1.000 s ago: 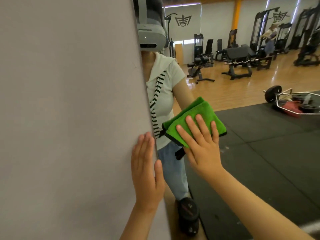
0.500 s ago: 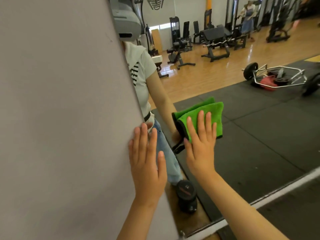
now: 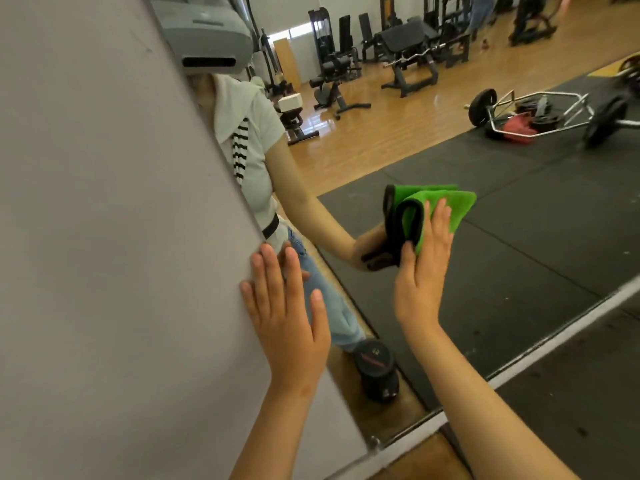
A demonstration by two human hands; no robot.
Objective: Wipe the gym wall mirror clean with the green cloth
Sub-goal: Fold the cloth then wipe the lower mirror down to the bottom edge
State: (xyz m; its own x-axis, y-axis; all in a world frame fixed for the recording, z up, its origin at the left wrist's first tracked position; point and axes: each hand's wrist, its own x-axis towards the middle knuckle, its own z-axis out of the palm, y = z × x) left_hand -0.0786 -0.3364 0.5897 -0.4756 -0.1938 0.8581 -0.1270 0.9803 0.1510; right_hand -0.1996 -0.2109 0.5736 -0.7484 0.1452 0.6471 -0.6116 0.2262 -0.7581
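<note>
Since half a second ago the right hand [image 3: 424, 268] has carried the green cloth [image 3: 438, 207] further right across the mirror [image 3: 519, 244], widening the gap to the left hand [image 3: 284, 306]. The cloth's black-edged fold now bulges out on its left side. The right hand lies flat with fingers straight, pressing the cloth's lower part to the glass and gripping nothing. The left hand stays where it was, spread flat with straight fingers on the right edge of the grey wall panel [image 3: 104, 237], holding nothing. The cloth sits mid-mirror, right of the person's reflection. A black dumbbell [image 3: 375, 372] shows low in the glass.
</note>
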